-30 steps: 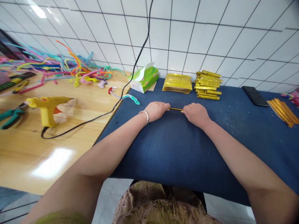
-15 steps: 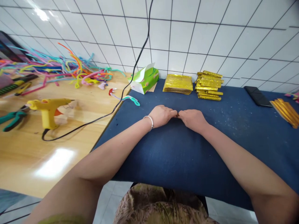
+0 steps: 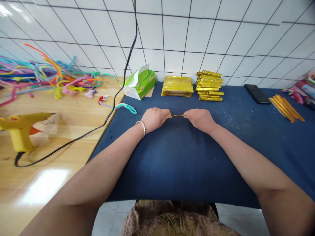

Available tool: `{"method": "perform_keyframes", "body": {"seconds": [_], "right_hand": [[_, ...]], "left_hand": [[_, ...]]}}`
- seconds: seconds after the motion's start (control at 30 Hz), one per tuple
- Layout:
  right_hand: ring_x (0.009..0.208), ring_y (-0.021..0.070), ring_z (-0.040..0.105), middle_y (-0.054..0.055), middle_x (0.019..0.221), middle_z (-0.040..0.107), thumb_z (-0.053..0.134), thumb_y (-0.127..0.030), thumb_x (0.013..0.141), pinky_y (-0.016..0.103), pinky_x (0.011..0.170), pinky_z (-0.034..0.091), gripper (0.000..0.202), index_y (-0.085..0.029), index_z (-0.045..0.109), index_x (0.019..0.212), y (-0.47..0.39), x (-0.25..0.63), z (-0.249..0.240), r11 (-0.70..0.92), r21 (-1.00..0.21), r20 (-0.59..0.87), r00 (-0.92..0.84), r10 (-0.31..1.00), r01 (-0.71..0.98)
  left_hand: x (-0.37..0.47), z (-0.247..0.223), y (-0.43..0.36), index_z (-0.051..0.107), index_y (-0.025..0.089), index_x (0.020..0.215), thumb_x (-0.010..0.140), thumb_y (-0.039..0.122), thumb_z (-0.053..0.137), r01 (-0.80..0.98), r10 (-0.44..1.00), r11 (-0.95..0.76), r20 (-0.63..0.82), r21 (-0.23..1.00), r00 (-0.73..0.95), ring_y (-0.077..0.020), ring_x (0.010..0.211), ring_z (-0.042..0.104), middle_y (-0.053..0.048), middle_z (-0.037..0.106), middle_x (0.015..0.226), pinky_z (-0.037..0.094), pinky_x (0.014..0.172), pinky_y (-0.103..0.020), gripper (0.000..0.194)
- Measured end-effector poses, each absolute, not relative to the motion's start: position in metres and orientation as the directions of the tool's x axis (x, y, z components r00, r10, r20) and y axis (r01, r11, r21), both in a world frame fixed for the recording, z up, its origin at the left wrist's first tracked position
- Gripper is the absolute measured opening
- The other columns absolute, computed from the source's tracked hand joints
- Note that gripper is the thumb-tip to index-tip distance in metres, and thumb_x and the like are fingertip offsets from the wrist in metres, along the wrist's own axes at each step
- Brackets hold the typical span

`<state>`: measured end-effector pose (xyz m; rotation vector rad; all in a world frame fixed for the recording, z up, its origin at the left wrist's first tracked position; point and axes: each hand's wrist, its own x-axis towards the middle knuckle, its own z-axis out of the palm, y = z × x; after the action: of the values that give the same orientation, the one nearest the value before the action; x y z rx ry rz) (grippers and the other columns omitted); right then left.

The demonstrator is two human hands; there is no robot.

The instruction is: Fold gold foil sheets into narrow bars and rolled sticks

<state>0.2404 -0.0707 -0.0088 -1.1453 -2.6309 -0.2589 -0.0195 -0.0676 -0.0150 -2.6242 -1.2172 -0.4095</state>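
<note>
Two hands (image 3: 155,119) (image 3: 200,120) pinch gold strip (image 3: 177,115) (middle showing).

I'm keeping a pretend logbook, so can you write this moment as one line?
left hand: holding thin gold strip | right hand: holding same strip | between hands: strip straight | behind: gold sheet stack, gold rolls

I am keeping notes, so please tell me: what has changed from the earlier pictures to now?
The left hand and right hand, nearly touching half a second ago, have moved apart sideways; a thin gold strip shows between them again, held by both. The camera view turned right. The gold stack, gold rolls and green box stayed in place.
</note>
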Motion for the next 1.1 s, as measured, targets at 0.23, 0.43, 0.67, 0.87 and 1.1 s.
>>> {"method": "perform_keyframes", "body": {"seconds": [0.23, 0.43, 0.67, 0.87, 1.1], "right_hand": [[0.083, 0.0166, 0.063, 0.005, 0.09, 0.07, 0.034, -0.036, 0.099, 0.027, 0.064, 0.035, 0.032, -0.021, 0.063, 0.101, -0.073, 0.241, -0.013, 0.667, 0.095, 0.31, -0.658, 0.686, 0.739], [0.088, 0.0175, 0.064, 0.005, 0.096, 0.07, 0.033, -0.034, 0.099, 0.028, 0.068, 0.039, 0.033, -0.02, 0.061, 0.106, -0.071, 0.241, -0.017, 0.675, 0.048, 0.283, -0.658, 0.698, 0.736], [0.096, 0.0171, 0.063, 0.005, 0.105, 0.069, 0.036, -0.035, 0.098, 0.027, 0.078, 0.042, 0.031, -0.02, 0.061, 0.109, -0.065, 0.245, -0.02, 0.642, -0.076, 0.318, -0.592, 0.741, 0.763], [0.088, 0.0166, 0.063, 0.005, 0.093, 0.07, 0.039, -0.046, 0.096, 0.027, 0.076, 0.042, 0.037, -0.019, 0.064, 0.094, -0.061, 0.251, -0.02, 0.604, -0.133, 0.352, -0.532, 0.77, 0.786], [0.094, 0.0167, 0.061, 0.006, 0.099, 0.069, 0.03, -0.037, 0.099, 0.027, 0.08, 0.041, 0.037, -0.019, 0.063, 0.103, -0.061, 0.251, -0.018, 0.659, -0.111, 0.408, -0.57, 0.713, 0.744]], "left_hand": [[-0.023, -0.017, -0.069, 0.061, 0.019, 0.083, 0.094, 0.058, 0.03, 0.824, 0.772, -0.555, 0.301, -0.114, 0.561, -0.0168, 0.067, 0.062, -0.004, 0.067, 0.074, 0.032, 0.059, -0.027, 0.051], [-0.027, -0.014, -0.068, 0.06, 0.019, 0.089, 0.098, 0.048, 0.03, 0.769, 0.726, -0.63, 0.273, -0.104, 0.632, -0.0168, 0.074, 0.062, -0.004, 0.067, 0.079, 0.037, 0.067, -0.028, 0.042], [-0.029, -0.015, -0.064, 0.058, 0.019, 0.097, 0.099, 0.035, 0.032, 0.764, 0.727, -0.642, 0.265, -0.066, 0.634, -0.0165, 0.081, 0.063, -0.003, 0.066, 0.087, 0.04, 0.071, -0.027, 0.03], [-0.033, -0.015, -0.063, 0.057, 0.02, 0.092, 0.098, 0.036, 0.033, 0.786, 0.739, -0.615, 0.3, -0.066, 0.604, -0.0158, 0.076, 0.061, -0.003, 0.065, 0.083, 0.038, 0.065, -0.026, 0.03], [-0.033, -0.014, -0.063, 0.058, 0.02, 0.09, 0.097, 0.04, 0.033, 0.828, 0.771, -0.558, 0.329, -0.065, 0.545, -0.0169, 0.071, 0.061, -0.004, 0.065, 0.08, 0.036, 0.061, -0.027, 0.033]]}}
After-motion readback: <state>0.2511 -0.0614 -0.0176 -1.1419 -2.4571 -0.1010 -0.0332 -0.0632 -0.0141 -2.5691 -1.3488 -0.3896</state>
